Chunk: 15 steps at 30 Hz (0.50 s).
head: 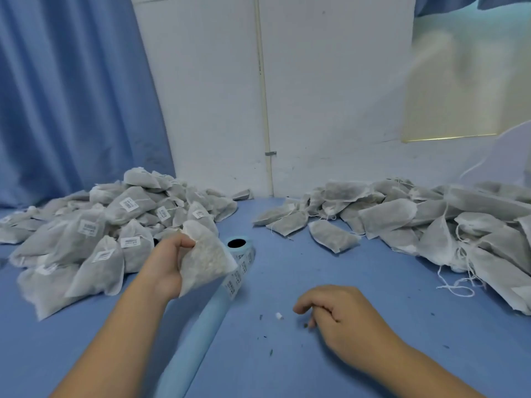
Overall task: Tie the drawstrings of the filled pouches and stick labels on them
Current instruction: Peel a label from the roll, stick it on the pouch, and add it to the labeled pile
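Hands: filled pouch (207,259) is gripped at its gathered neck by the left hand (169,262); nothing's held by the loosely curled right hand (339,311). Probably light and floppy, so best held there.

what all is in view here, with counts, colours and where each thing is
labelled pouches: large pile, grey-white, table left
unlabelled pouches: large pile, grey-white, table right
held pouch: one, grey-white, above table centre-left
label roll: one, pale blue, table centre, strip trailing toward camera
white scrap: one, white, table front centre
table: one, blue, foreground
curtain: one, blue, back left
wall: one, white, behind table
left grip: one hand, holds the held pouch
right grip: one hand, loosely curled over table, nothing visible in it
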### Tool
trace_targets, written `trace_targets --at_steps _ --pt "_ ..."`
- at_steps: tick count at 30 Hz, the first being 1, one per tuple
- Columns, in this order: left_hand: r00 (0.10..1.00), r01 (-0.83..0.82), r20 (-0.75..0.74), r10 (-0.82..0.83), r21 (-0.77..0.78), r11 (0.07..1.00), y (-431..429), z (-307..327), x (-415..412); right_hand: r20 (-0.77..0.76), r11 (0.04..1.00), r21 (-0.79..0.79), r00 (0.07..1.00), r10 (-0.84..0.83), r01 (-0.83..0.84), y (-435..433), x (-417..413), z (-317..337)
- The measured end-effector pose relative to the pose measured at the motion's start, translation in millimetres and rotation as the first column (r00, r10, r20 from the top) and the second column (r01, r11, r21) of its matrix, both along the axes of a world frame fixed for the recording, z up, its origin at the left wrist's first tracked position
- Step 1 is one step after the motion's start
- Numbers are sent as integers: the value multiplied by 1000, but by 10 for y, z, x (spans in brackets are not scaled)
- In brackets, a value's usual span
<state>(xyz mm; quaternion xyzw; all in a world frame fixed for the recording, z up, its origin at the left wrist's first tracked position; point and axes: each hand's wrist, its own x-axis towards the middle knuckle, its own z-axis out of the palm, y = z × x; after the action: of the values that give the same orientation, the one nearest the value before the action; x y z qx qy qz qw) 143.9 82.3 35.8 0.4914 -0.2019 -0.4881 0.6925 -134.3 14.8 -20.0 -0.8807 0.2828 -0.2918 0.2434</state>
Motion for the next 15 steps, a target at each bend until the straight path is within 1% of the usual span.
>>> trace_targets --at_steps 3,7,10,12,15 --pt "995 9 -97 -12 -36 999 81 -151 186 -11 1000 12 1000 -18 18 -14 248 23" --pt "974 33 -220 -49 -73 997 74 -311 307 18 991 96 995 -99 97 -66 742 81" --pt "967 83 -233 -98 -72 994 54 -335 295 42 984 111 988 -147 142 -79 1148 73" --pt "960 102 -251 -124 -96 990 48 -334 290 55 982 84 983 -177 172 -53 1324 -7" --pt "951 134 -264 -159 -110 985 43 -342 299 59 987 27 985 -161 159 -6 1430 -149"
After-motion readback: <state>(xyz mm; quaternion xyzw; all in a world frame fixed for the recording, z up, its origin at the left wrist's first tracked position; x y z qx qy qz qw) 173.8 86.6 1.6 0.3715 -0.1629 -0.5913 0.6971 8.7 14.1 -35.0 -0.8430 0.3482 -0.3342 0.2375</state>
